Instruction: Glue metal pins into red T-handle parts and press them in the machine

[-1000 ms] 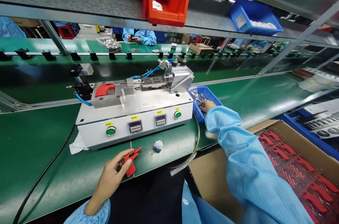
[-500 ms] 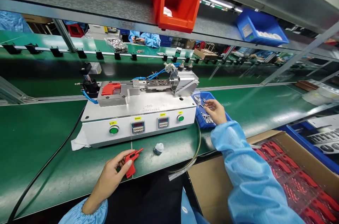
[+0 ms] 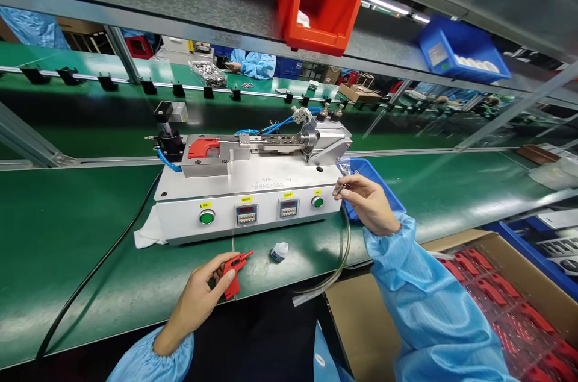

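Near the bench's front edge, my left hand [image 3: 201,291] is closed around a red gun-shaped plastic part [image 3: 233,276], its thin tip pointing up and right. My right hand [image 3: 368,201] pinches a small metal piece [image 3: 341,188] beside the machine's right end, in front of the blue tray [image 3: 389,192]. The white and steel machine [image 3: 246,180] has another red part [image 3: 204,147] seated in its left fixture. A small white-capped bottle [image 3: 279,252] stands on the green bench between my hands.
A cardboard box [image 3: 433,243] at the lower right holds red parts in clear trays. Red [image 3: 320,38] and blue [image 3: 465,75] bins sit on the overhead shelf. A black cable [image 3: 97,267] and a clear hose [image 3: 347,249] cross the bench. Another person's sleeve [image 3: 258,64] shows beyond.
My right hand has come up and left out of the blue tray with a small metal piece. My left hand still holds the red part. The whole view has shifted slightly.
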Motion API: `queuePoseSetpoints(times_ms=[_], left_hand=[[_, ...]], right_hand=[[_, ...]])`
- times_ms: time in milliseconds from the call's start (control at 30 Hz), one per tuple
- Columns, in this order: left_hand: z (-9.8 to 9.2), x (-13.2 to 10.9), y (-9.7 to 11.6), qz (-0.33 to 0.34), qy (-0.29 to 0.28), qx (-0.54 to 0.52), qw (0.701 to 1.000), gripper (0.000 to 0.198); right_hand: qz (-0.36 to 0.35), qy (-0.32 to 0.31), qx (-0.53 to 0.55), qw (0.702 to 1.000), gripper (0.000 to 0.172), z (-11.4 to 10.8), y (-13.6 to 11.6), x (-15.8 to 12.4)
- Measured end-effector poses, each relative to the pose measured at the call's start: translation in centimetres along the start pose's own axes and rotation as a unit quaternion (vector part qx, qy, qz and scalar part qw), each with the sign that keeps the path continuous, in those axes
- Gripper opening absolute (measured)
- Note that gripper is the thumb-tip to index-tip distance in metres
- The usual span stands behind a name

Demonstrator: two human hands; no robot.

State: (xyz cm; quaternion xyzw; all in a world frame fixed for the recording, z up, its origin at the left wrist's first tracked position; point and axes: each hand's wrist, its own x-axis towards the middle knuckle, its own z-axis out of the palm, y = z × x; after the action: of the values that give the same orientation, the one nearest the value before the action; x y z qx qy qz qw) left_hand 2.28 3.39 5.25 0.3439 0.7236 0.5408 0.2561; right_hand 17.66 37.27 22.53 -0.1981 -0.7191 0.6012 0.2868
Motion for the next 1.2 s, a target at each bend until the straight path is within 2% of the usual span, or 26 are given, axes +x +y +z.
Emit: queuePoseSetpoints(times_ms=[233, 567, 733, 933, 1100, 1200], left_hand=[[-0.2, 0.2, 0.1, 0.005, -0.01, -0.011, 1.0, 0.042], [-0.2, 0.3, 0.4, 0.006, -0.015, -0.006, 1.0, 0.04], [0.1, 0.6, 0.9, 0.011, -0.014, -0.005, 1.0, 0.039], [0.4, 1.4, 1.4, 0.008, -0.008, -0.016, 1.0, 0.038], [0.3, 1.6, 1.6, 0.002, -0.011, -0.02, 1.0, 0.038], [0.2, 1.7, 1.8, -0.002, -0.006, -0.027, 1.0, 0.037]], right_hand=[[0.021, -0.02, 0.053, 0.998, 0.042, 2.1, -0.3, 0.5], [0.072, -0.033, 0.07, 0.994, 0.039, 3.4, 0.3, 1.0], [0.032, -0.04, 0.04, 0.998, 0.034, 5.0, -0.1, 1.6], [-0.043, -0.095, -0.019, 0.994, 0.042, 9.6, -1.3, 4.8], [-0.134, -0.106, -0.063, 0.983, 0.038, 15.2, -2.4, 10.1], [-0.154, -0.116, -0.098, 0.976, 0.032, 18.2, -2.4, 13.3]])
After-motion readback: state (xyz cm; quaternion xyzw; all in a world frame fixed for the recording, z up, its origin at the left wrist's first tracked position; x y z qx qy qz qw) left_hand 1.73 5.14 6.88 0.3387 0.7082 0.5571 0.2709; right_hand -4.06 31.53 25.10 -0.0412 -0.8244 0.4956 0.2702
